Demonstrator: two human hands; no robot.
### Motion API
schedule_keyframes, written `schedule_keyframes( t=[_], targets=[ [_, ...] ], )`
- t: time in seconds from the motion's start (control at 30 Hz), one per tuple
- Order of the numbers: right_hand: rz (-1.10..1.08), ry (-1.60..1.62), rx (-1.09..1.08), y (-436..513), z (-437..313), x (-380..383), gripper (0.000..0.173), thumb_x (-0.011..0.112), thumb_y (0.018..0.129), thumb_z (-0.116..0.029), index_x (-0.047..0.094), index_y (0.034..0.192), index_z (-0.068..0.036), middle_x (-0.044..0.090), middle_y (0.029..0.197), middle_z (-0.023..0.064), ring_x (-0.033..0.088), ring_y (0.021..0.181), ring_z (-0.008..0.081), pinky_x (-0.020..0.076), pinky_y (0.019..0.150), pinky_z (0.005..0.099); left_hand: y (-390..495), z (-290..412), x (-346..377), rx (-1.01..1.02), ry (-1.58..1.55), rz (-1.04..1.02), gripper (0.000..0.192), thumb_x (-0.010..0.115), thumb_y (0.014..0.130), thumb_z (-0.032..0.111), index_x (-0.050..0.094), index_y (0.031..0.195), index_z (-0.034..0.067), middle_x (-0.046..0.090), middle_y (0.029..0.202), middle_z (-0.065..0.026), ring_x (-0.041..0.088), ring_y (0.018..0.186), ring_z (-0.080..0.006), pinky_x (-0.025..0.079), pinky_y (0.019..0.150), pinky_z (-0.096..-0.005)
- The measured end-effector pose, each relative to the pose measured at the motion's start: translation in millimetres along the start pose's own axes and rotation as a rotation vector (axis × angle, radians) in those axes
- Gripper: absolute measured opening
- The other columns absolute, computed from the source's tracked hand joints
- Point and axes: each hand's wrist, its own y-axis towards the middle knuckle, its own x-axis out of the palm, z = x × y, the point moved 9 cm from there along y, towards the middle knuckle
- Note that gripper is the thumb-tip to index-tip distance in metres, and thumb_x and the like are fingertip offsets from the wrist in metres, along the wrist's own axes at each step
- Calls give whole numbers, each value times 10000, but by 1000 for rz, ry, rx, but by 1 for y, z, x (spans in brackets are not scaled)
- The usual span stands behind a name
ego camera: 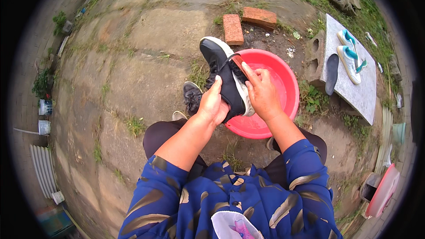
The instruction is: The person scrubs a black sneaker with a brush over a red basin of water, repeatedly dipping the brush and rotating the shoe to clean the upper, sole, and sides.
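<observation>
My left hand [214, 101] grips a black lace-up sneaker [230, 81] with a white sole by its ankle opening, its toe pointing up and left. In my right hand [264, 94] is a scrub brush [239, 66] with a reddish-brown back, its dark bristles against the side of the sneaker's sole. Beneath the shoe and my right hand lies a red plastic basin [292, 89], with what looks like shallow water in it. Another dark lace-up sneaker [192, 97] rests on the ground to the left of my left hand.
Two red bricks [233, 30] [259, 16] lie beyond the basin. At right, a grey slab [360, 96] on hollow blocks [314, 56] bears white-and-teal sneakers [348, 63], a dark insole [332, 74] and a green-ended item [362, 66]. A pink basin [383, 191] stands at lower right.
</observation>
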Motion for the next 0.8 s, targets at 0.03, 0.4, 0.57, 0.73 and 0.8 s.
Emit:
schedule_keyframes(
  t=[0.03,0.4,0.57,0.73,0.8],
  targets=[
    [-16,-37,30,2,4,0,565,638,881,-84,509,1415,-216,530,1054,160,642,839,367,542,702,459,-1,-5,0,-23,17,-9,545,340,1074,393,411,1439,-5,486,1449,-172,494,1319,-304,357,1146,-471],
    [-59,55,-104,-20,-28,7,607,658,862,-45,514,1420,-235,521,1126,139,643,876,322,552,708,431,-6,23,8,60,59,-86,532,317,1067,426,485,1371,23,580,1333,-173,579,1213,-307,433,1079,-458],
    [-79,-113,113,10,14,-2,593,649,878,-95,499,1426,-260,538,1097,141,651,860,350,548,692,455,-14,-23,14,-76,94,-52,521,363,1069,407,461,1404,21,578,1350,-143,578,1222,-259,427,1087,-418],
    [-202,170,-1,-32,-33,10,576,637,881,-47,519,1421,-209,525,1115,159,619,903,340,525,768,420,2,22,-5,33,139,5,639,248,1057,532,534,1315,22,621,1254,-184,618,1154,-291,473,1036,-434],
    [-206,178,-7,-37,-39,12,583,638,877,-43,516,1423,-206,527,1112,158,620,891,338,529,759,425,3,26,-12,21,129,52,632,254,1057,530,544,1299,23,627,1241,-170,621,1144,-279,476,1034,-427]
  ],
)
